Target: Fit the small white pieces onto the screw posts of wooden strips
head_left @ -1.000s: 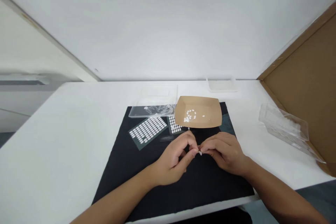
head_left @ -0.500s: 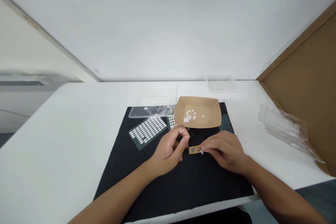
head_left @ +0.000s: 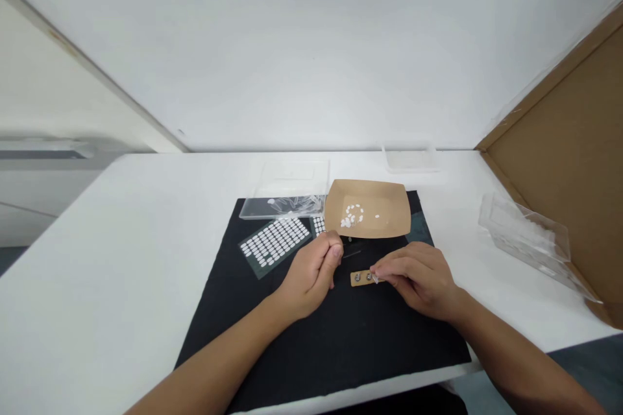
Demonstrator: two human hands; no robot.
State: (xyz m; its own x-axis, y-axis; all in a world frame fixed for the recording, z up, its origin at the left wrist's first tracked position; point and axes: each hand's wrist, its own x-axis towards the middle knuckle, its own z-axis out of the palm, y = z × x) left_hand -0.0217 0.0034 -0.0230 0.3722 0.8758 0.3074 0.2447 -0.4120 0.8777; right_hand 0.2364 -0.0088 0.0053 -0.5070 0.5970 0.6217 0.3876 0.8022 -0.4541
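Right hand (head_left: 419, 277) pinches brown strip (head_left: 363, 279) bearing metal studs (head_left: 368, 277) over black mat (head_left: 360, 350); left hand (head_left: 311, 275) curled closed, contents hidden.

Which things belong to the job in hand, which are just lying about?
Likely in the job:
tan strip, pinched by right hand
sheet of white ovals
brown tray
bin of clear pieces

Probably just lying about:
clear box, far right
small clear tray, back

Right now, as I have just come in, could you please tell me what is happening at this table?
A person's right hand pinches one end of a brown strip showing two metal pieces, over a black cloth. The left hand is closed nearby; whether it holds anything is hidden. Beyond, a tray holds white pieces.
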